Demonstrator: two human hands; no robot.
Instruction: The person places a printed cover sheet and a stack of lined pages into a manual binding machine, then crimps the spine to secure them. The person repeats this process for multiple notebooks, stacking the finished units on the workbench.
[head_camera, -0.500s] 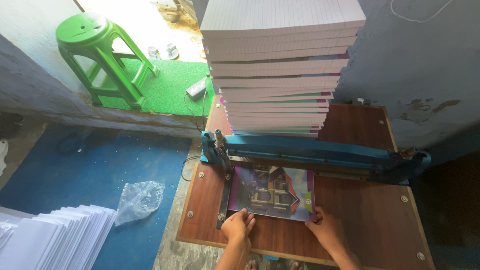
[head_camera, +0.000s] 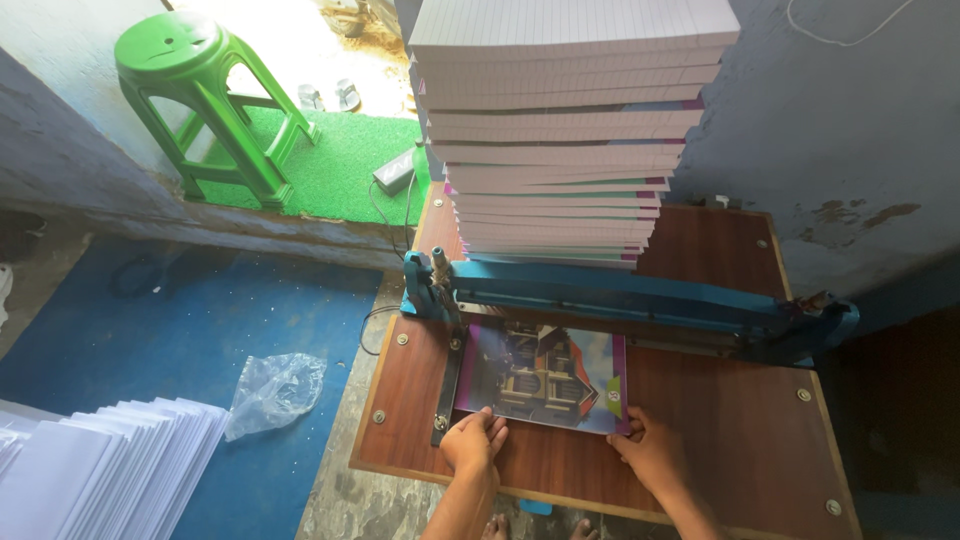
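Nothing has shifted since the earlier frame: left hand (head_camera: 473, 441) and right hand (head_camera: 650, 452) press flat, ungripped, squaring the picture-covered notebook (head_camera: 543, 377) under the blue metal cutter (head_camera: 640, 297), near the brown wooden worktop's (head_camera: 730, 440) front edge.

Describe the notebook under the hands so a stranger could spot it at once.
On the brown table, just in front of the blue cutter, one notebook lies flat. Unlike the tall stack behind, its house-picture cover shows.
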